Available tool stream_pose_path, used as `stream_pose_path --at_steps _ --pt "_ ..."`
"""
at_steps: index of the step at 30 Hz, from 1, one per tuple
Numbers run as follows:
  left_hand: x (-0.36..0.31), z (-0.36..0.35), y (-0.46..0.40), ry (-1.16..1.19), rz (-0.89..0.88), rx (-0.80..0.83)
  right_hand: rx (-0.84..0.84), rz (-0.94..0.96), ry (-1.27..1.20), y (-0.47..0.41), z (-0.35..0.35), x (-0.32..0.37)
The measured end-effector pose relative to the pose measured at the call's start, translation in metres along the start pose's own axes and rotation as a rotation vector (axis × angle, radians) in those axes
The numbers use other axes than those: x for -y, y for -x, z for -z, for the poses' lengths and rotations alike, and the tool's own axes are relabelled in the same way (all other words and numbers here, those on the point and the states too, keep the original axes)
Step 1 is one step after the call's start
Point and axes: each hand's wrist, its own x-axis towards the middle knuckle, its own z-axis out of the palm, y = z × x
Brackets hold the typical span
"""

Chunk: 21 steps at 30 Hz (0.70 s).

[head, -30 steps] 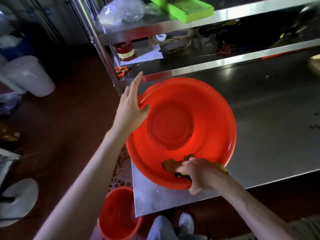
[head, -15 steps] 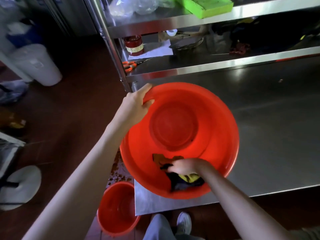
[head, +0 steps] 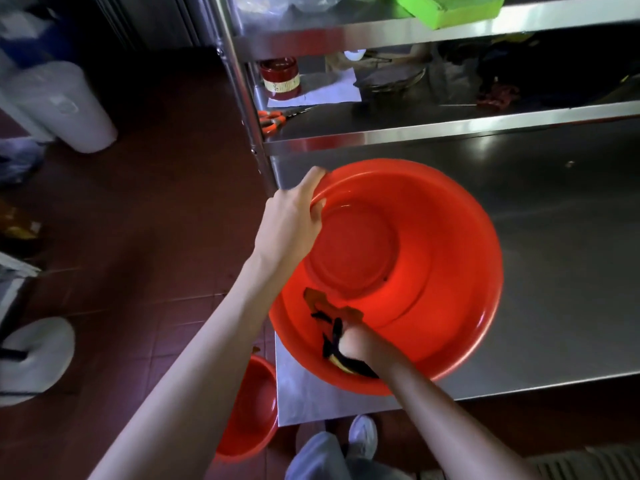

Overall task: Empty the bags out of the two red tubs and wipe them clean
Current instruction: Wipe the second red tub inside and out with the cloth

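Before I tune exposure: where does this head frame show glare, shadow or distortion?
Head view: glare streaks on the steel table and shelf edge; the shelf interior and left floor sink into shadow; wide-angle bends the shelf post; the red tub is bright, saturated.

red tub [head: 433, 271] on steel table [head: 554, 271]

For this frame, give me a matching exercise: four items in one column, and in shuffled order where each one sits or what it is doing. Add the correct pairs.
Items
1. left hand
2. right hand
3. small red tub
4. orange-handled scissors

Places or states
A. on the floor beside the steel table
B. lying on the lower shelf
C. grip on the rim of the large red tub
D. pressing a dark cloth against the large tub's inner wall

Pairs: 1-C, 2-D, 3-A, 4-B
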Motion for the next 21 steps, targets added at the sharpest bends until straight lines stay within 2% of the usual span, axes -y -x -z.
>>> stream_pose_path --at_steps 2,3,4,7,10,16,21 --pt "0.001 0.000 -0.001 -0.005 0.034 0.000 -0.113 0.173 0.109 0.018 -0.006 -0.004" --pt "0.001 0.000 0.000 -0.003 0.051 -0.001 -0.138 0.254 0.263 0.029 -0.008 -0.005" --pt "0.001 0.001 0.001 0.002 0.061 0.002 -0.095 0.201 0.248 0.038 -0.012 -0.002" --pt "0.006 0.005 0.003 0.016 0.064 0.028 -0.112 0.245 0.443 0.014 -0.010 0.008" --pt "0.012 0.010 0.004 0.032 0.079 0.049 -0.112 0.059 0.344 -0.034 -0.006 0.020" --pt "0.032 0.014 0.020 0.086 0.071 -0.020 -0.166 -0.074 0.247 -0.113 -0.019 -0.008" --pt "0.048 0.015 0.034 0.156 0.130 -0.051 -0.148 -0.003 0.179 -0.043 -0.027 0.026"
